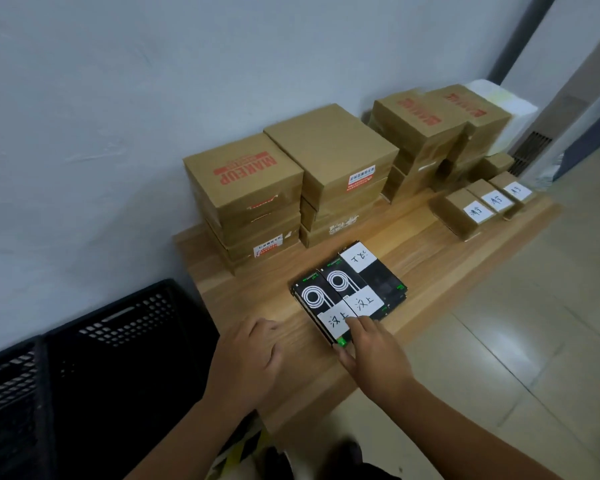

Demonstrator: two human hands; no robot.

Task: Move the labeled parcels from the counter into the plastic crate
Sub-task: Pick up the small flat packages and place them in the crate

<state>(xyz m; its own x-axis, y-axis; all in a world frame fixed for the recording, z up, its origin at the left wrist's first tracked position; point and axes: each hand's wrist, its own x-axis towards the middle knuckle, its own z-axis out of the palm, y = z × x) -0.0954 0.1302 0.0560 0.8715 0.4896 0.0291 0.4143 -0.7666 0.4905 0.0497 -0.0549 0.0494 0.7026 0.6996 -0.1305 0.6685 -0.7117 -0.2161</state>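
Left grip (246, 358) slack over wooden counter (413, 244), right grip (374, 355) flat-fingered on boxy black parcel (343, 282) (paper label (364, 303))

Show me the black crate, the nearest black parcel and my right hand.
black crate (125, 317): head view, perforated far wall.
nearest black parcel (314, 299): head view, printed top face.
right hand (374, 356): head view, back of the hand.

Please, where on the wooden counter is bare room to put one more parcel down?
Bare wood lies between the black boxes and the three small labeled parcels, and in front of the left carton stack. Along the wall it is crowded. The left hand and right hand occupy the near end.
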